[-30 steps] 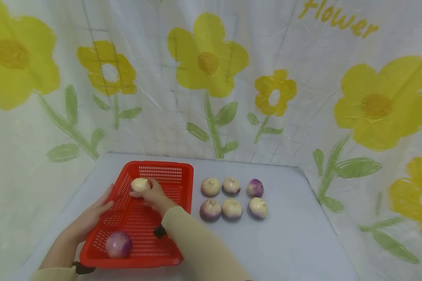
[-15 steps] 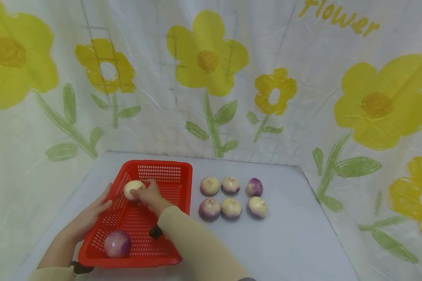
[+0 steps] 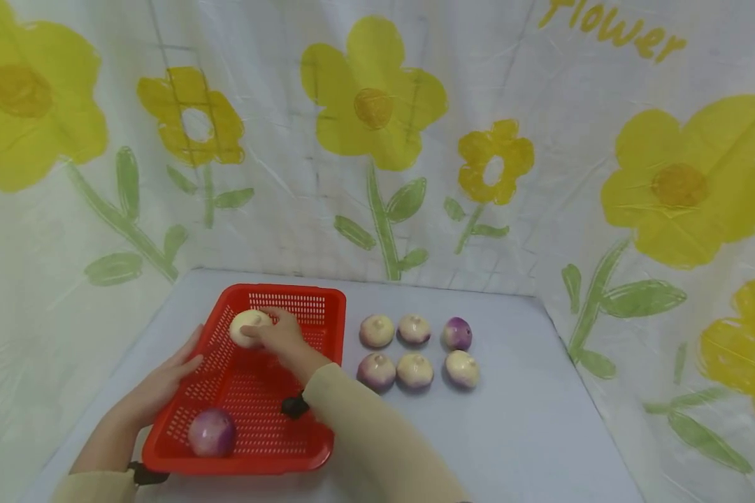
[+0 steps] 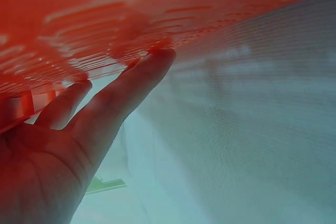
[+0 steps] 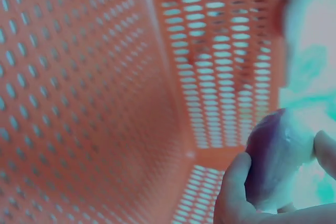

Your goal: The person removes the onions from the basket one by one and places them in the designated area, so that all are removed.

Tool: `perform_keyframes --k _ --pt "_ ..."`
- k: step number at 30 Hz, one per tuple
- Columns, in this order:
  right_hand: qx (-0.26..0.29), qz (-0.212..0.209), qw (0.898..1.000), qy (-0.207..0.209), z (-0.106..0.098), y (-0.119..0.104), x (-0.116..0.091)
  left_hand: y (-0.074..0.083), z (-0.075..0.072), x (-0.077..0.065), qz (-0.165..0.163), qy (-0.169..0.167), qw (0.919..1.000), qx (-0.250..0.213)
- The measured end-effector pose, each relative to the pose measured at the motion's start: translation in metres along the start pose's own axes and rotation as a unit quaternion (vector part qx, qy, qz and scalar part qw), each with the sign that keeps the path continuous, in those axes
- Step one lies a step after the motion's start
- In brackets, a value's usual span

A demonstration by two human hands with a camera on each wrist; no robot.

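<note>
My right hand [image 3: 283, 335] pinches a turnip [image 3: 247, 330], pale with some purple, between thumb and fingers, over the far left part of a red perforated basket [image 3: 239, 467]. In the right wrist view that turnip [image 5: 273, 161] shows its purple side and appears clear of the basket floor. My left hand [image 3: 154, 395] lies along the basket's left side. In the left wrist view its straight fingers [image 4: 128, 87] touch the outside of the perforated wall. Another purple turnip [image 3: 212, 433] lies in the basket's near left corner.
Right of the basket, several turnips [image 3: 414, 371] stand in two rows on the white table [image 3: 509, 433]. A white curtain [image 3: 277, 230] painted with yellow flowers hangs behind the table.
My right hand moved the held turnip slightly left, then a little back to the right and farther away, with its pale end turning. The left hand and the other turnips stayed in place.
</note>
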State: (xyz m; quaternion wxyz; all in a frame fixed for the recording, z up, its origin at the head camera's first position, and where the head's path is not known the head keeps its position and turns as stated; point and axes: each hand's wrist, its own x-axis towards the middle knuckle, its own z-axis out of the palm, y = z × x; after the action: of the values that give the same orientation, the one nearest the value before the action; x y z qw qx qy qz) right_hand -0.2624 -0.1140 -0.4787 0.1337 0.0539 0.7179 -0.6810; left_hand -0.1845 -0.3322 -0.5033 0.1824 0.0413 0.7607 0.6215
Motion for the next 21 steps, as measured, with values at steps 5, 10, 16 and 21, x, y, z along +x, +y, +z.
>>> perform_keyframes --k 5,10,16,21 --pt "-0.009 -0.024 1.0 -0.013 -0.025 -0.012 -0.009 0.0 0.0 -0.001 -0.008 0.003 0.9999 0.01" --pt "-0.025 -0.063 0.997 -0.038 -0.054 -0.018 -0.022 0.0 0.002 -0.003 -0.008 0.0 1.0 0.0" --pt "-0.023 -0.097 0.993 -0.058 -0.087 -0.028 -0.035 0.0 0.002 -0.004 -0.011 0.002 0.9999 -0.012" --pt "-0.013 -0.128 0.99 -0.059 -0.121 -0.035 -0.044 0.001 0.0 0.0 -0.001 -0.006 1.0 -0.007"
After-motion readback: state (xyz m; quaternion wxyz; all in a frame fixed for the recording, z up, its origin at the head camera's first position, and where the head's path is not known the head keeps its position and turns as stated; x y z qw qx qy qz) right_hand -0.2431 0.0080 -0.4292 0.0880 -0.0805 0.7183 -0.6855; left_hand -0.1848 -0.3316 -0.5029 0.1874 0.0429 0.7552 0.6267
